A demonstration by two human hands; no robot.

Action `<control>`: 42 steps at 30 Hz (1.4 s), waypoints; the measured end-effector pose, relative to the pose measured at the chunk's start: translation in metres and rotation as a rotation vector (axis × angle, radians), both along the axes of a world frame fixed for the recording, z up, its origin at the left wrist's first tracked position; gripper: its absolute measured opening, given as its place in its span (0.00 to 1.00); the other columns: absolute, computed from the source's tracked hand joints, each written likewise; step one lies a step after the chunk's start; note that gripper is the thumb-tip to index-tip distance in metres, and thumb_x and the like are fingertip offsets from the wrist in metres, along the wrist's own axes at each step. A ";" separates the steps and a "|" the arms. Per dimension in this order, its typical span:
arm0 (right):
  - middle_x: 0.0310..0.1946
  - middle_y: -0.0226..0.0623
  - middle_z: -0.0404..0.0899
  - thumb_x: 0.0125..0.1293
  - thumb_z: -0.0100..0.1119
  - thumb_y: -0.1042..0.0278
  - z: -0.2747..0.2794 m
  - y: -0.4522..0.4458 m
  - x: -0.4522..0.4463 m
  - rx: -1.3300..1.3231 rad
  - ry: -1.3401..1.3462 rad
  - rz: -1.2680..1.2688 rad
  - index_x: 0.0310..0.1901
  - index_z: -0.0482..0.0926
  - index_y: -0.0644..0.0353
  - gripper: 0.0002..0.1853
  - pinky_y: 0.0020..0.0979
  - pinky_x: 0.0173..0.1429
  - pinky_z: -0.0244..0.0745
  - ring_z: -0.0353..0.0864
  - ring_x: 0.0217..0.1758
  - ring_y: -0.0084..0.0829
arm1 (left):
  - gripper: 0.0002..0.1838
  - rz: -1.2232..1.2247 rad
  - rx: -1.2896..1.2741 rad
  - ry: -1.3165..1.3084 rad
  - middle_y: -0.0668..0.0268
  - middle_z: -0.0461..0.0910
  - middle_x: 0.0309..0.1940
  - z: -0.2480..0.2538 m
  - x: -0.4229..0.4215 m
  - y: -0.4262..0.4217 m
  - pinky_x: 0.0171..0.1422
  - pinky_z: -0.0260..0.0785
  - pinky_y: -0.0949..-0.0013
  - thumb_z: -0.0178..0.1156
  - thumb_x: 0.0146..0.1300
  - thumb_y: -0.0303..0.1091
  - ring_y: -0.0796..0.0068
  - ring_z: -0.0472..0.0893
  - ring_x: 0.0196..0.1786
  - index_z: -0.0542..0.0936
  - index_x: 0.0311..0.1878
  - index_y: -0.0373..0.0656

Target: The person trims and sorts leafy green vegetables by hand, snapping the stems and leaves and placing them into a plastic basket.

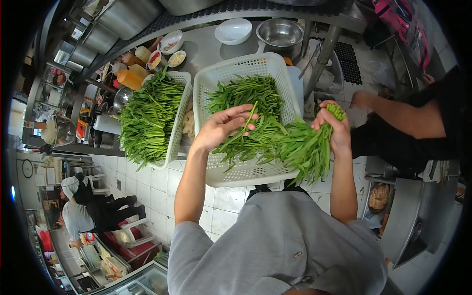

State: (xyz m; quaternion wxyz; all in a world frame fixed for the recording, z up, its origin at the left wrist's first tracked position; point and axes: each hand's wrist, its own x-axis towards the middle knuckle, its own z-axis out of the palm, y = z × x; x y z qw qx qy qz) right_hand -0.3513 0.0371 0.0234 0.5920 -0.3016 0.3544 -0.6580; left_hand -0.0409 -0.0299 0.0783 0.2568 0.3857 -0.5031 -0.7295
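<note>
"What's in our white basket (226,172)?"

"Heaped leafy greens (246,93). Over its right side, our right hand (335,129) closes around a bunch (307,147)."

"What could go wrong there?"

"If we loosen our hold, it could scatter. Our left hand (222,129) pinches one thin stem (250,117); squeezing too hard might bruise it."
</note>
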 end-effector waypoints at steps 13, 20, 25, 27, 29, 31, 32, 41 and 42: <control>0.22 0.34 0.79 0.63 0.64 0.74 0.054 0.002 0.033 -0.025 0.307 0.048 0.42 0.80 0.68 0.08 0.24 0.32 0.72 0.78 0.24 0.23 | 0.15 -0.270 -0.207 0.111 0.56 0.85 0.44 0.017 -0.081 0.005 0.52 0.78 0.71 0.60 0.67 0.21 0.73 0.84 0.43 0.80 0.56 0.32; 0.24 0.33 0.79 0.68 0.60 0.69 0.054 0.003 -0.016 -0.269 -0.292 -0.082 0.41 0.79 0.63 0.07 0.29 0.35 0.74 0.77 0.24 0.25 | 0.09 -0.145 -0.244 -0.335 0.60 0.87 0.36 -0.038 -0.016 -0.006 0.41 0.79 0.73 0.63 0.67 0.28 0.78 0.83 0.34 0.84 0.45 0.33; 0.24 0.30 0.78 0.70 0.58 0.68 0.030 -0.014 -0.003 0.010 0.768 -0.187 0.41 0.79 0.61 0.06 0.28 0.31 0.73 0.75 0.23 0.23 | 0.08 -0.208 -0.876 -0.628 0.56 0.85 0.33 -0.066 -0.034 0.006 0.48 0.78 0.65 0.62 0.66 0.30 0.59 0.85 0.38 0.85 0.44 0.38; 0.26 0.31 0.81 0.66 0.64 0.69 0.025 -0.013 0.001 -0.056 0.340 -0.078 0.40 0.80 0.63 0.07 0.24 0.30 0.72 0.77 0.25 0.21 | 0.10 -0.299 -1.038 -0.685 0.58 0.81 0.44 -0.088 -0.037 0.009 0.54 0.75 0.59 0.62 0.63 0.31 0.51 0.80 0.48 0.84 0.47 0.43; 0.27 0.32 0.82 0.64 0.67 0.69 0.036 -0.001 -0.009 -0.117 -0.195 0.079 0.39 0.80 0.64 0.08 0.23 0.31 0.72 0.77 0.26 0.20 | 0.12 -0.350 -1.194 -0.838 0.58 0.78 0.49 -0.086 -0.050 0.023 0.56 0.74 0.57 0.63 0.62 0.33 0.52 0.78 0.53 0.82 0.49 0.43; 0.26 0.34 0.81 0.63 0.66 0.70 0.037 -0.006 -0.006 -0.050 0.246 -0.114 0.39 0.80 0.65 0.08 0.25 0.31 0.73 0.78 0.26 0.22 | 0.17 -0.452 -1.185 -0.916 0.60 0.72 0.51 -0.100 -0.047 0.019 0.54 0.74 0.54 0.61 0.61 0.34 0.54 0.73 0.56 0.78 0.53 0.44; 0.25 0.34 0.80 0.63 0.66 0.70 0.029 -0.011 -0.003 -0.048 0.449 -0.148 0.38 0.80 0.65 0.08 0.27 0.32 0.74 0.78 0.25 0.24 | 0.15 -0.438 -1.154 -0.880 0.59 0.73 0.50 -0.097 -0.050 0.017 0.54 0.74 0.54 0.61 0.61 0.34 0.54 0.74 0.55 0.79 0.52 0.44; 0.27 0.34 0.82 0.67 0.64 0.67 0.027 -0.006 0.002 -0.009 0.657 -0.022 0.40 0.80 0.62 0.07 0.29 0.38 0.77 0.82 0.31 0.24 | 0.09 0.147 -0.983 -0.567 0.51 0.84 0.41 -0.016 -0.022 0.015 0.52 0.74 0.60 0.65 0.61 0.26 0.50 0.83 0.44 0.82 0.44 0.37; 0.27 0.34 0.83 0.67 0.64 0.67 0.033 -0.006 0.003 -0.091 0.495 -0.006 0.40 0.80 0.62 0.07 0.28 0.39 0.77 0.82 0.31 0.24 | 0.10 0.217 -1.016 -0.604 0.53 0.85 0.41 -0.010 -0.011 0.012 0.51 0.74 0.62 0.67 0.60 0.26 0.55 0.84 0.43 0.82 0.44 0.37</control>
